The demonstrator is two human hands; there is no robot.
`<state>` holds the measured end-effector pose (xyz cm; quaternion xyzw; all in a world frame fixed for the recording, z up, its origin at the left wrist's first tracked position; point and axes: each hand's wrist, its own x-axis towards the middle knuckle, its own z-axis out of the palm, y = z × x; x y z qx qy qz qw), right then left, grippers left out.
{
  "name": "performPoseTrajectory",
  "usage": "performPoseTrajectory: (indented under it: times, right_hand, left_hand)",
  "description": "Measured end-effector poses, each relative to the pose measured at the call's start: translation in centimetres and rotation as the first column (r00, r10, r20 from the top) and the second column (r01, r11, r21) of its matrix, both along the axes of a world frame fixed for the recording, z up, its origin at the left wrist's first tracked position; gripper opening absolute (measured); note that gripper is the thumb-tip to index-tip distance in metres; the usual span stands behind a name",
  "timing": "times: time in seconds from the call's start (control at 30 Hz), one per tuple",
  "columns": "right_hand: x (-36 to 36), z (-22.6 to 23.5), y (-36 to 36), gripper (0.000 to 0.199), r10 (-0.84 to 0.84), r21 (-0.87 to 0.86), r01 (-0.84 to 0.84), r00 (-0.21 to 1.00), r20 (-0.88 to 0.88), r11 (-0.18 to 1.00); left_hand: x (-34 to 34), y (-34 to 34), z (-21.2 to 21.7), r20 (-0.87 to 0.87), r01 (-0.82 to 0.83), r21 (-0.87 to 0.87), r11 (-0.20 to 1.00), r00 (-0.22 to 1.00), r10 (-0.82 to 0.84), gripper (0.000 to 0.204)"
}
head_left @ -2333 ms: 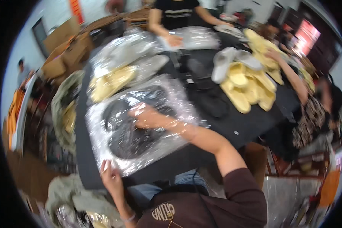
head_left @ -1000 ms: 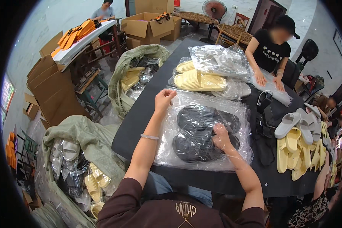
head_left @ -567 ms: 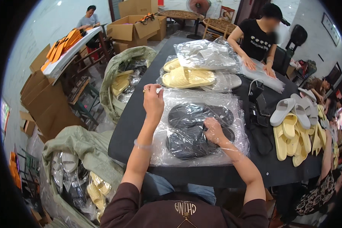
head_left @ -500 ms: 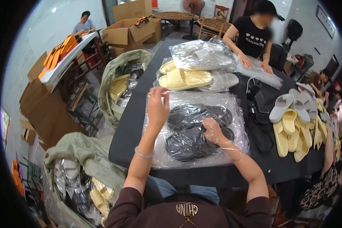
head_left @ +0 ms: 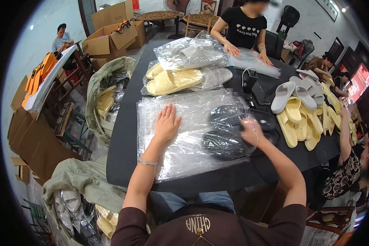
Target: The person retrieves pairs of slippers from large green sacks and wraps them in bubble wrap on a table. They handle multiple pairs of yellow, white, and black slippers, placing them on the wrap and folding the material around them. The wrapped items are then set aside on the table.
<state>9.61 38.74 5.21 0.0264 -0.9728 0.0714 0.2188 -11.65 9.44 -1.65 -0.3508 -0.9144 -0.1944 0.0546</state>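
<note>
My left hand [head_left: 167, 124] lies flat, fingers stretched, on a stack of clear plastic bags [head_left: 174, 158] on the black-covered table. At the stack's right side, my right hand [head_left: 251, 130] is closed on a bag of black slippers [head_left: 225, 141]. The slippers show dark and ribbed through shiny plastic, and motion blurs them. Their right ends reach past the stack's edge. Just beyond the stack is a pile of bagged slippers, with a yellow pair [head_left: 174, 81] below a grey pair [head_left: 188, 55].
Loose grey slippers [head_left: 283, 96] and yellow slippers [head_left: 292, 123] lie to the right, near a black device [head_left: 250, 80]. Across the table a person's hands rest on plastic bags [head_left: 254, 63]. Open sacks [head_left: 95, 96] of bagged slippers stand left; another person reaches in from the right.
My right hand has moved right, and the bagged black slippers have shifted right with it. My left hand has come down from a raised position onto the bags. The view has shifted.
</note>
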Motion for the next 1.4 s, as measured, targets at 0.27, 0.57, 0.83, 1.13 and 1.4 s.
performPoseTrajectory:
  times: [0.27, 0.57, 0.83, 1.13, 1.4]
  right_hand:
    - [9.0, 11.1, 6.7, 0.021, -0.653, 0.013, 0.674, 0.720, -0.236, 0.739]
    - [-3.9, 14.1, -17.2, 0.015, -0.035, -0.636, -0.050, 0.992, -0.121, 0.770]
    - [-10.6, -1.3, -22.5, 0.036, -0.166, -0.568, 0.184, 0.983, 0.084, 0.802]
    - [-5.9, -1.8, -11.6, 0.029, -0.441, -0.200, 0.474, 0.878, 0.187, 0.858]
    - [-0.9, -2.7, -6.7, 0.033, -0.589, -0.200, 0.600, 0.800, 0.115, 0.775]
  left_hand:
    - [0.5, 0.7, -0.2, -0.053, -0.007, 0.015, 1.000, 0.999, 0.008, 0.059]
    - [0.8, -1.9, -0.8, 0.137, 0.115, 0.942, 0.315, 0.726, -0.673, 0.043]
    - [1.2, -4.1, -1.6, 0.018, 0.206, 0.173, 0.963, 0.977, -0.212, 0.048]
    - [0.0, -0.4, -0.6, -0.139, -0.148, -0.089, 0.985, 0.981, 0.135, 0.051]
    - [-0.6, -1.1, -0.3, -0.153, -0.365, -0.148, 0.919, 0.927, 0.344, 0.058]
